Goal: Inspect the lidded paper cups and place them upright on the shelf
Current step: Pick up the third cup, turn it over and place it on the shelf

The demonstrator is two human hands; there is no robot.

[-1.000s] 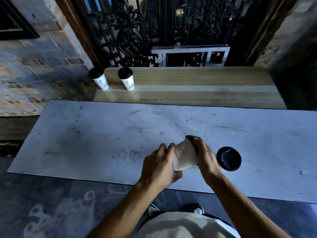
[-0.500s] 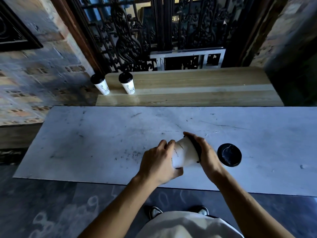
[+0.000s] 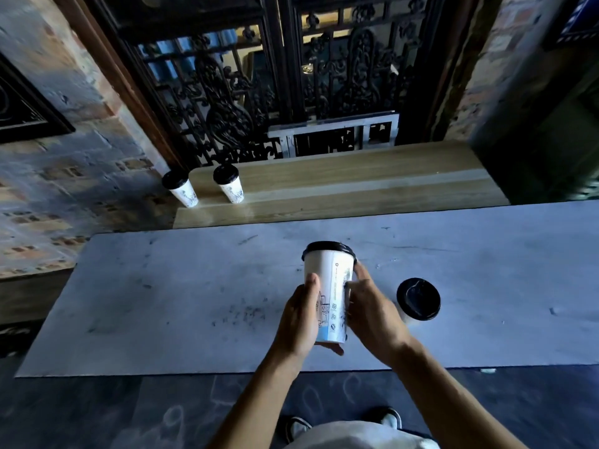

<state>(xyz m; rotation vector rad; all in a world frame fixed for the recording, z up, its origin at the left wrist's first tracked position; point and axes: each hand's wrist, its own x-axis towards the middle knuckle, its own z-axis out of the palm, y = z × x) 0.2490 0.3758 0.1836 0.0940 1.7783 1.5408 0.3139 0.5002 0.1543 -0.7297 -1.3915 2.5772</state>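
Observation:
A white paper cup with a black lid point(image 3: 330, 286) is held upright above the grey marble slab point(image 3: 162, 296). My left hand point(image 3: 299, 319) wraps its lower left side and my right hand point(image 3: 372, 312) grips its right side. Another lidded cup point(image 3: 418, 299) stands on the slab just right of my hands, seen from above. Two more lidded cups point(image 3: 181, 189) point(image 3: 230, 186) stand upright at the left end of the wooden shelf point(image 3: 356, 183).
A black ornate iron grille point(image 3: 275, 85) rises behind the shelf. Brick walls flank both sides. A dark floor and my shoes point(image 3: 298, 427) lie below the slab's near edge.
The cup was lying tilted sideways between my hands; now it is turned upright and raised a little. The camera has also tilted, so the scene sits lower in view.

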